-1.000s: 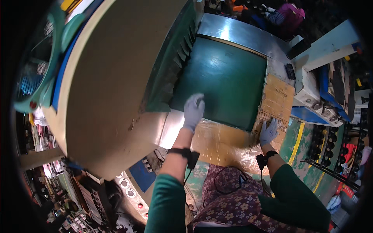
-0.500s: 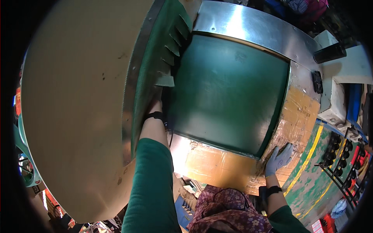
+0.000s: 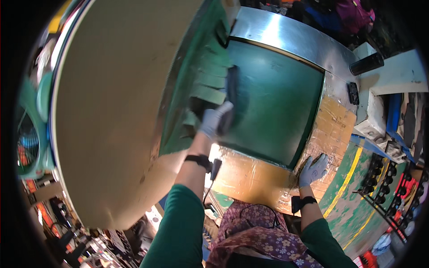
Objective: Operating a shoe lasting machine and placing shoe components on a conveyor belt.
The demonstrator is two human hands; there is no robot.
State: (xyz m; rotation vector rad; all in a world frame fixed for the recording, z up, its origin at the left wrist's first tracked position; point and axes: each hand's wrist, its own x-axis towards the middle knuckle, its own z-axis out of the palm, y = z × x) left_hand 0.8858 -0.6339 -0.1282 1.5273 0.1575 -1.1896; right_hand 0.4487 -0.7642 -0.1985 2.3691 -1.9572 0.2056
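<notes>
My left hand point(image 3: 214, 119), in a pale glove, is closed around a long, dark, slightly curved piece point(image 3: 232, 85). Motion smears that piece, so I cannot make out its exact kind. It is held over the left side of a dark green conveyor-like surface point(image 3: 277, 102), just outside a green slit curtain point(image 3: 190, 85). My right hand point(image 3: 313, 170), also gloved, rests with fingers spread on the cardboard-covered border point(image 3: 333, 127) at the near right corner of that surface.
A large beige machine cover point(image 3: 116, 102) rises on the left. Shiny sheet metal point(image 3: 295, 35) borders the far side. To the right stand a white machine frame point(image 3: 371, 109) and racks with several dark round parts point(image 3: 380, 183). A green fan point(image 3: 33, 129) is at far left.
My left hand has come out from behind the slit curtain, now holding the dark piece. The curtain strips have swung. My right hand stays on the cardboard border.
</notes>
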